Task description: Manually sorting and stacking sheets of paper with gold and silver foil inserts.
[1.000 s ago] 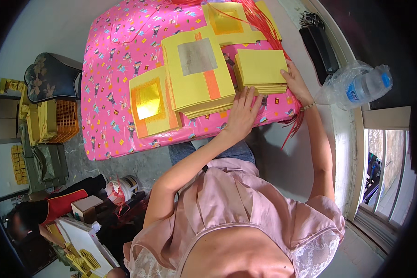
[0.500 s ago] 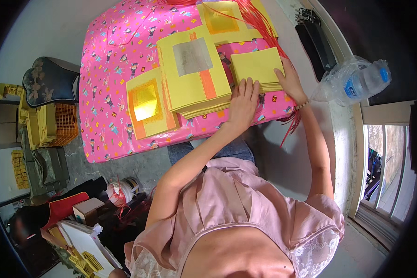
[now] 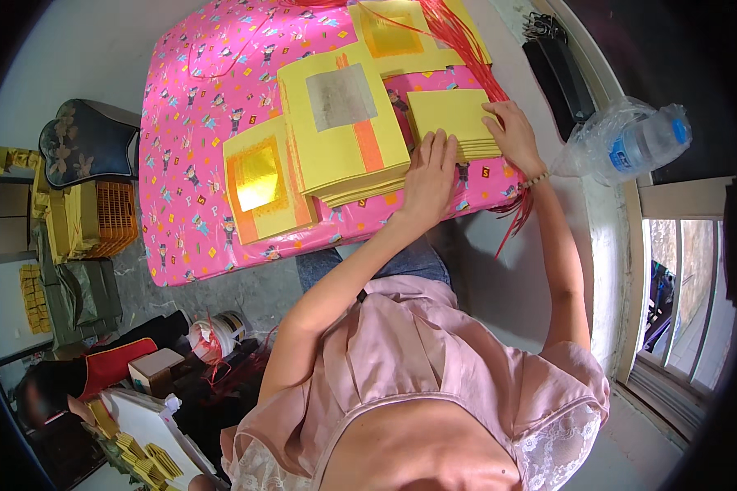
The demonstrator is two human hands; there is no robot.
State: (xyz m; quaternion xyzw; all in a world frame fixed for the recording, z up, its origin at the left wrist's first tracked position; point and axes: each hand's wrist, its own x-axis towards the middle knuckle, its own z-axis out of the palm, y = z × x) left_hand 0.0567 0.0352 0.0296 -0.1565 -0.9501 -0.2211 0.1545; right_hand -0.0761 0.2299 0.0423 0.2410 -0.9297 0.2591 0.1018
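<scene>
Meanwhile, our left hand [image 3: 428, 176] and right hand [image 3: 514, 135] rest flat, fingers loosely spread and pinching nothing, on a small stack of plain yellow sheets [image 3: 453, 123] at the pink tabletop's [image 3: 190, 131] right edge, while larger foil-faced stacks [image 3: 344, 131] lie sorted alongside.

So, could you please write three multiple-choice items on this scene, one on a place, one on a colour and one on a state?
1. Where does the small plain yellow stack lie?
A. under both hands
B. on the floor
C. in the orange crate

2. What colour is the table cover?
A. green
B. pink
C. white

3. How is the plastic bottle lying?
A. upright
B. on its side in a clear bag
C. held in a hand

Answers: 1 A, the left hand and right hand rest on its edges. 2 B, bright patterned pink. 3 B, it lies flat on the ledge.
</scene>
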